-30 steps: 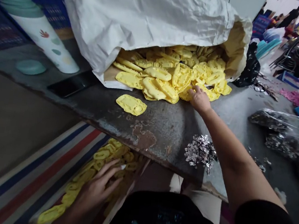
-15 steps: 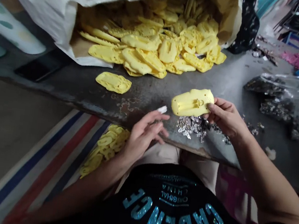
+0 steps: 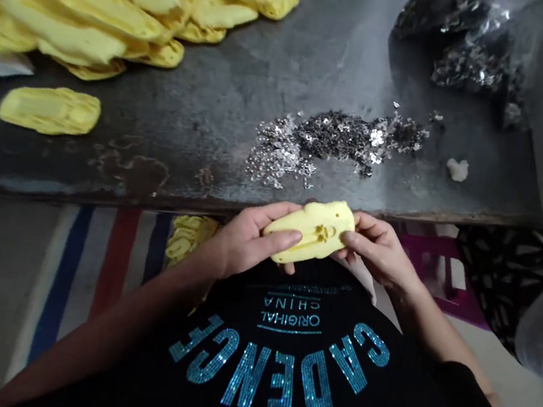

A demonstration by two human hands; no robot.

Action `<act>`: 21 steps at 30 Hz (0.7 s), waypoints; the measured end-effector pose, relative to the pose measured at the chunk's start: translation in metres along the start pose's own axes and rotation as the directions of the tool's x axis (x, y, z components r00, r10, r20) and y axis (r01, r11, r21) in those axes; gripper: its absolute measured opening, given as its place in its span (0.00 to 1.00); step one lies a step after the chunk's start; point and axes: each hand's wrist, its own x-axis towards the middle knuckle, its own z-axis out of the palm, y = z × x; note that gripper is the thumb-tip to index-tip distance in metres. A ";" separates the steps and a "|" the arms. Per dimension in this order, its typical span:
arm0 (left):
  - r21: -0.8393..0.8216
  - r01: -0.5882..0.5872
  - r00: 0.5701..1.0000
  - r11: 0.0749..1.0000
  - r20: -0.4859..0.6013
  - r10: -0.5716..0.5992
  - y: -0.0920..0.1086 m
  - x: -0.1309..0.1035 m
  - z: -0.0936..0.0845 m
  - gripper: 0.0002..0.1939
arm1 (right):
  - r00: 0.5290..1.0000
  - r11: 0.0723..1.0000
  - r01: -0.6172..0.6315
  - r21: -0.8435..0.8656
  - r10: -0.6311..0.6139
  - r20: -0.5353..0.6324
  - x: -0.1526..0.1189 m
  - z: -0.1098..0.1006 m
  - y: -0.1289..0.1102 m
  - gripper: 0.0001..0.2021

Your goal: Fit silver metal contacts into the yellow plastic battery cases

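Both my hands hold one yellow plastic shell (image 3: 309, 230), a long rounded piece with a recess and small holes, in front of my chest by the table edge. My left hand (image 3: 251, 238) grips its left end, thumb across the face. At the right end my right hand (image 3: 377, 245) pinches it between thumb and fingers. Just beyond the shell, a heap of small shiny metal pieces (image 3: 334, 138) lies on the dark table (image 3: 225, 103). A single yellow shell (image 3: 49, 110) rests apart at the left.
A large pile of yellow shells (image 3: 76, 14) covers the back left. At the back right lies a clear bag (image 3: 475, 50) of metal pieces. A small white lump (image 3: 457, 169) sits near the right edge. Below the table, more yellow shells (image 3: 189, 236) lie on a striped sheet (image 3: 114, 262).
The yellow shell has come down and toward my body. My left hand, free before, now grips its left end. The view has tilted down and shifted right.
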 end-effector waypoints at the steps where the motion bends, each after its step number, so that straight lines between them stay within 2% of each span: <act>1: 0.141 -0.023 1.000 0.990 0.024 0.020 0.000 0.000 -0.003 0.30 | 0.999 0.997 0.017 -0.076 -0.013 0.048 -0.003 -0.002 -0.003 0.21; 2: 0.284 -0.073 0.997 0.956 0.042 0.064 0.001 0.001 -0.006 0.31 | 0.992 0.983 0.056 -0.176 -0.035 0.122 -0.004 -0.003 -0.009 0.18; 4: 0.514 -0.217 0.976 0.830 0.088 0.201 0.007 0.005 -0.010 0.35 | 0.952 0.904 0.199 -0.378 -0.086 0.295 -0.002 -0.002 -0.022 0.15; 5: 0.583 -0.276 0.960 0.764 0.123 0.253 0.011 0.007 -0.011 0.36 | 0.928 0.858 0.262 -0.443 -0.097 0.361 0.000 -0.001 -0.028 0.15; 7: 0.640 -0.304 0.952 0.706 0.186 0.241 0.021 0.010 -0.013 0.35 | 0.900 0.833 0.303 -0.463 -0.090 0.427 0.006 0.003 -0.035 0.14; 9: 0.618 -0.194 0.979 0.762 0.174 0.108 0.028 0.010 -0.016 0.33 | 0.916 0.873 0.273 -0.404 -0.108 0.386 0.011 0.002 -0.035 0.16; 10: 0.578 -0.100 0.989 0.810 0.147 0.017 0.031 0.008 -0.019 0.31 | 0.937 0.869 0.283 -0.406 -0.161 0.310 0.014 -0.003 -0.034 0.18; 11: 0.521 -0.004 0.990 0.853 0.121 -0.069 0.031 0.005 -0.023 0.29 | 0.947 0.828 0.317 -0.463 -0.253 0.197 0.017 -0.009 -0.033 0.17; 12: 0.457 0.080 0.985 0.886 0.100 -0.141 0.031 0.002 -0.029 0.25 | 0.926 0.741 0.344 -0.577 -0.371 0.075 0.021 -0.018 -0.031 0.14; 13: 0.390 0.144 0.978 0.909 0.081 -0.190 0.028 -0.001 -0.036 0.22 | 0.871 0.615 0.333 -0.714 -0.492 -0.017 0.026 -0.028 -0.030 0.11; 14: 0.330 0.192 0.972 0.924 0.067 -0.225 0.025 -0.004 -0.045 0.21 | 0.809 0.475 0.291 -0.831 -0.586 -0.052 0.032 -0.037 -0.029 0.08; 15: 0.283 0.220 0.969 0.934 0.047 -0.243 0.021 -0.008 -0.054 0.22 | 0.768 0.345 0.242 -0.907 -0.639 -0.038 0.038 -0.046 -0.028 0.08; 17: 0.221 0.245 0.968 0.944 -0.001 -0.251 0.012 -0.013 -0.072 0.30 | 0.767 0.182 0.188 -0.965 -0.642 0.028 0.049 -0.059 -0.026 0.08; 19: 0.199 0.273 0.961 0.941 -0.011 -0.276 0.006 -0.018 -0.086 0.36 | 0.781 0.135 0.187 -0.973 -0.621 0.064 0.055 -0.065 -0.026 0.06; 21: 0.175 0.306 0.949 0.936 0.018 -0.314 0.004 -0.023 -0.094 0.30 | 0.791 0.163 0.194 -0.967 -0.609 0.056 0.055 -0.065 -0.030 0.07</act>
